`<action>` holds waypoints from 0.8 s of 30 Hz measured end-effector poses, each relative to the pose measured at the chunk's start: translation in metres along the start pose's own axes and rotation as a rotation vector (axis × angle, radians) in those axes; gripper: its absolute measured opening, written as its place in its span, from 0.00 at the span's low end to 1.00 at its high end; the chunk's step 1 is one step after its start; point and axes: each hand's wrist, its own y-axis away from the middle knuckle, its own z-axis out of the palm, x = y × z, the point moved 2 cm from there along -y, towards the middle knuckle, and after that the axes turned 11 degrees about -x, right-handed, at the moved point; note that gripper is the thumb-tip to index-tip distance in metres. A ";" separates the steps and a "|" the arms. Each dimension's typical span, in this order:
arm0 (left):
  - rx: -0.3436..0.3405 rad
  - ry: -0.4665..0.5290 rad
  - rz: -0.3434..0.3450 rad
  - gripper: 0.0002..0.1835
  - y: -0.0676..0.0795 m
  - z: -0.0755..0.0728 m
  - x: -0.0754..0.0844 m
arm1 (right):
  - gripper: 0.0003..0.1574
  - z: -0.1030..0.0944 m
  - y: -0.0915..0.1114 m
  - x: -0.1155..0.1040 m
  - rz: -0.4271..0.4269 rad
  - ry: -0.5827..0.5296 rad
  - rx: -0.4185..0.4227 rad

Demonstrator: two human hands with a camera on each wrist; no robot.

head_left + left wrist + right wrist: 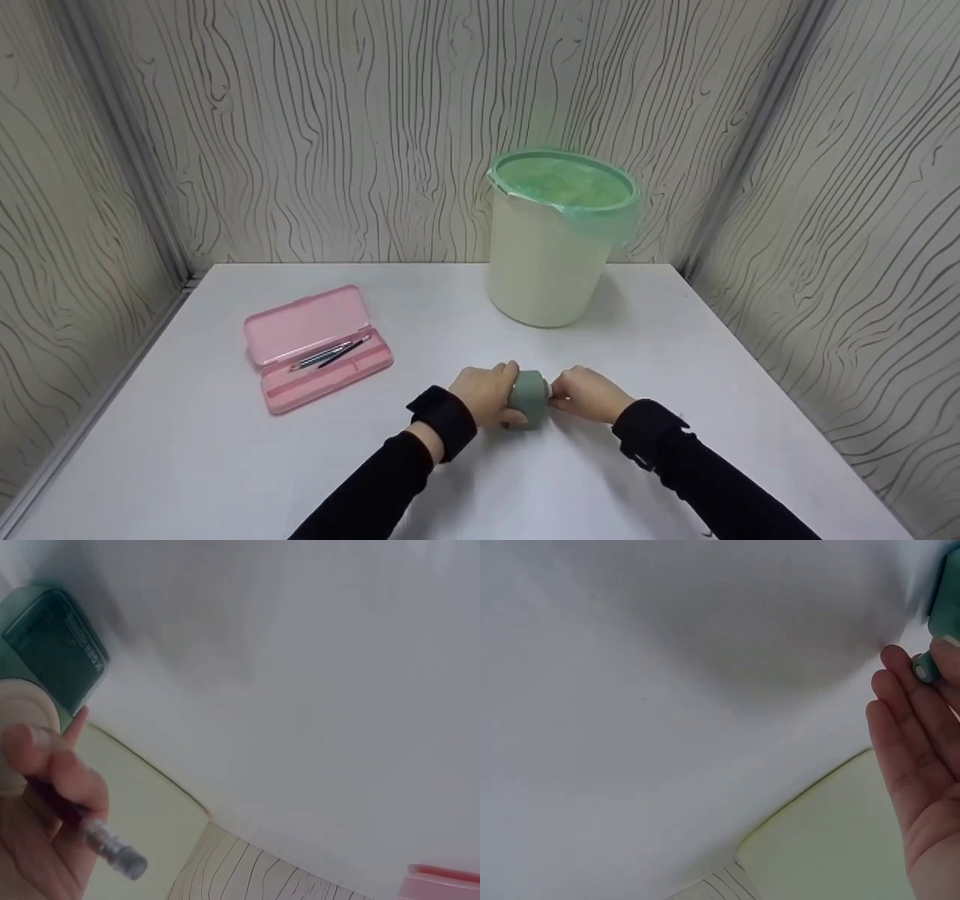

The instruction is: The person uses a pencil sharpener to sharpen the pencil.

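Observation:
A green hand-crank pencil sharpener (529, 397) sits between the two hands near the front middle of the table. Its dark see-through drawer (60, 649) and round cream front (26, 716) show in the left wrist view. The left hand (481, 394) grips the sharpener from the left. In its curled fingers it also holds a dark pencil (56, 804), whose metal band and eraser end (127, 861) point away from the cream front. On the other side, the right hand (589, 394) pinches the crank's small green knob (924, 669) between thumb and fingers, with the other fingers stretched out.
An open pink pencil case (307, 326) lies to the left, with several pens or pencils (330, 354) in it. Behind the hands stands a tall pale bin (544, 262) lined with a green bag (600, 217). Wood-patterned walls (337, 135) enclose the white table (210, 450).

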 end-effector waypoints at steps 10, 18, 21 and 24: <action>-0.029 0.035 -0.009 0.33 0.000 -0.001 0.001 | 0.03 0.002 0.003 0.000 0.005 -0.028 -0.039; -0.016 0.020 0.002 0.34 0.000 -0.002 -0.001 | 0.13 -0.007 0.005 -0.002 0.071 -0.151 -0.076; 0.006 -0.001 0.012 0.34 0.000 -0.001 -0.002 | 0.22 -0.012 0.004 -0.002 0.080 -0.185 -0.082; 0.032 -0.036 0.015 0.33 0.000 0.000 -0.001 | 0.28 -0.018 0.004 -0.005 0.079 -0.198 -0.086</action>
